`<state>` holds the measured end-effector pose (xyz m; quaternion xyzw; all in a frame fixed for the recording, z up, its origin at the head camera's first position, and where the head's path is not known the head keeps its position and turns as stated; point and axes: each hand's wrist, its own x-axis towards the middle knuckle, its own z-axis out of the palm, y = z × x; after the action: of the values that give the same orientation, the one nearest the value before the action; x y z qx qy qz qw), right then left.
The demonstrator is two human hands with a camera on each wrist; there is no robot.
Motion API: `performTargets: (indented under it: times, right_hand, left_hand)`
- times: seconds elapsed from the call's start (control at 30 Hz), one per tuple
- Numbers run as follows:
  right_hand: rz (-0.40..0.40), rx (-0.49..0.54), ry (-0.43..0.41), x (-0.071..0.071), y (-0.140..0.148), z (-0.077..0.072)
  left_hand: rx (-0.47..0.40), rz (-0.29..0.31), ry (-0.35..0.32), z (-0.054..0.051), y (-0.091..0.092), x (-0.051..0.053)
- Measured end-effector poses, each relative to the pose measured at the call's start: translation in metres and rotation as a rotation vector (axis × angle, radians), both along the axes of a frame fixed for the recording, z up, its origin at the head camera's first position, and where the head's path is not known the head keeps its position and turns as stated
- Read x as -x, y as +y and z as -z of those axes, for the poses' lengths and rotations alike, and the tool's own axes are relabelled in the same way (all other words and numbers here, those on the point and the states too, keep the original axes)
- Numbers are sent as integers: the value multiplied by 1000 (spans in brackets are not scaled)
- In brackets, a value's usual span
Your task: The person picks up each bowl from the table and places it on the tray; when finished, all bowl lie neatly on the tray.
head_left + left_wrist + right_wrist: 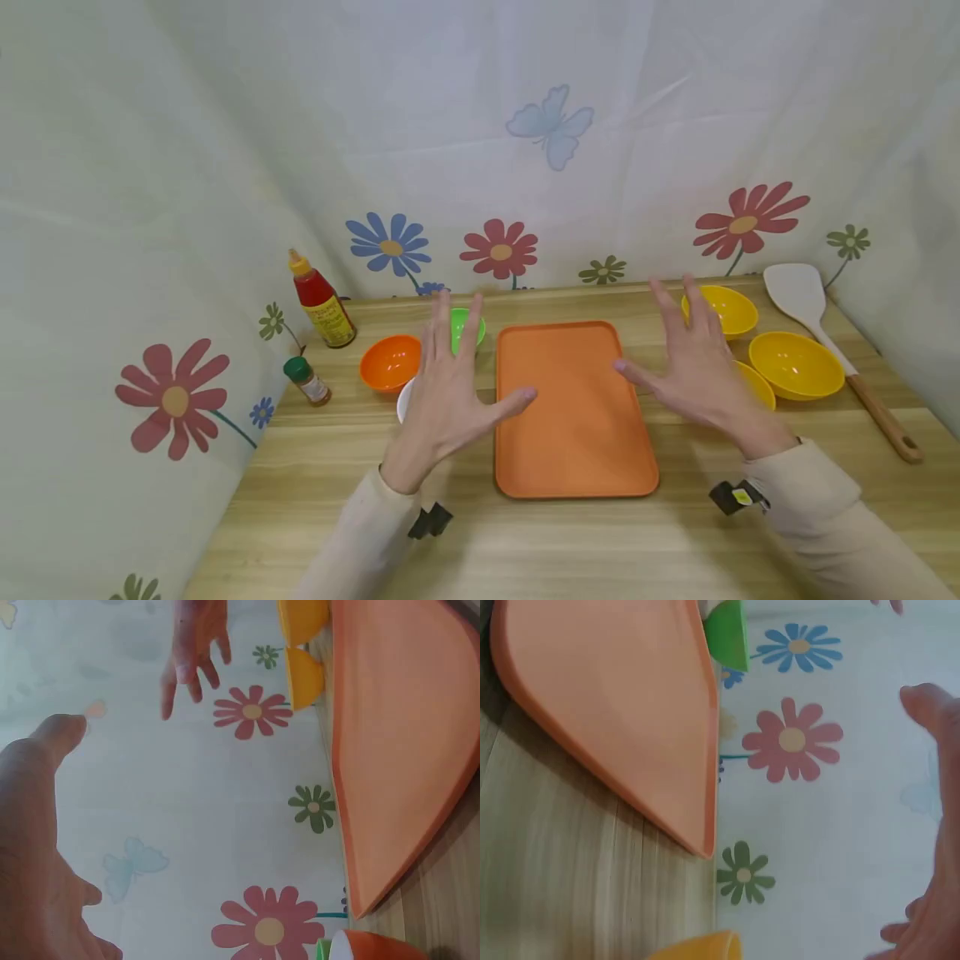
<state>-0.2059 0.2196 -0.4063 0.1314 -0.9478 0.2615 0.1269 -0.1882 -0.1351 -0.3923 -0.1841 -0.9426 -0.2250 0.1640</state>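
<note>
Both hands hover above the table with fingers spread, holding nothing. In the head view my left hand (pixel 448 392) is over the left side, thumb reaching toward the orange tray (pixel 573 417). Behind it, partly covered, are a white bowl (pixel 405 400) and a green bowl (pixel 458 325); an orange bowl (pixel 390 364) sits to its left. My right hand (pixel 701 367) is right of the tray, its thumb pointing toward the tray's edge. Near it stand yellow bowls (pixel 797 367), one of them partly hidden by the hand. The left wrist view also shows the right hand (pixel 199 645) across from the left.
A red sauce bottle (pixel 322 302) with a yellow cap stands at the back left, and a green-capped spice jar (pixel 307 383) is in front of it. On the far right lies a white spatula (pixel 798 296) with a wooden handle. A flowered curtain (pixel 450 150) borders the table's back.
</note>
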Motion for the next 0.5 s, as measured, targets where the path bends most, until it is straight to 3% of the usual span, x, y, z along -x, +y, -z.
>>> performTargets:
  times: [0.13, 0.3, 0.5]
  right_hand:
    - [7, 154, 26, -6, 20, 0]
    - [76, 325, 27, -19, 42, 5]
    - [175, 436, 55, -37, 65, 22]
  left_hand:
    - [-189, 85, -39, 2, 2, -16]
    - [-332, 169, -94, 17, 3, -35]
    - [-409, 161, -209, 46, 5, -49]
